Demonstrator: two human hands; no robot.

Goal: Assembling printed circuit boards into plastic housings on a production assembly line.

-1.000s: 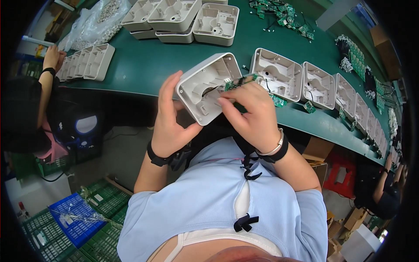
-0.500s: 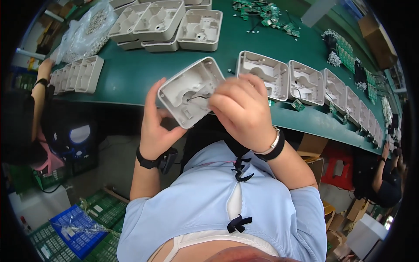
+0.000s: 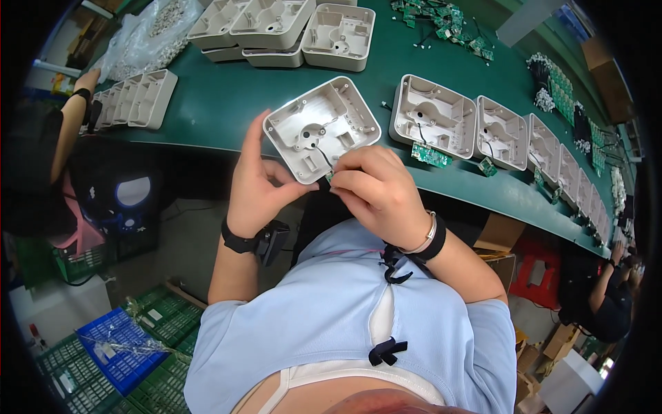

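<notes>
In my left hand (image 3: 256,190) is an off-white plastic housing (image 3: 300,117), gripped at its left side and near corner, its open inside facing up. A thin black cable (image 3: 325,160) runs from a hole in the housing's floor over the near edge. At that edge my right hand (image 3: 383,193) is closed, pinching a small green circuit board (image 3: 329,177) at the cable's end; the fingers cover most of the board. To the right on the table stands another housing (image 3: 441,114), with a green circuit board (image 3: 431,155) hanging on a cable over its near edge.
More housings (image 3: 500,131) with boards run along the green table (image 3: 227,103) to the right. Stacked housings (image 3: 338,41), loose circuit boards (image 3: 448,27) and a plastic bag (image 3: 148,45) lie farther back. A co-worker's hand (image 3: 87,79) is beside housings (image 3: 148,100) at left.
My right hand has come down from the housing's right side to its near edge, where a board now shows in its fingers. The held housing has tilted to show more of its floor.
</notes>
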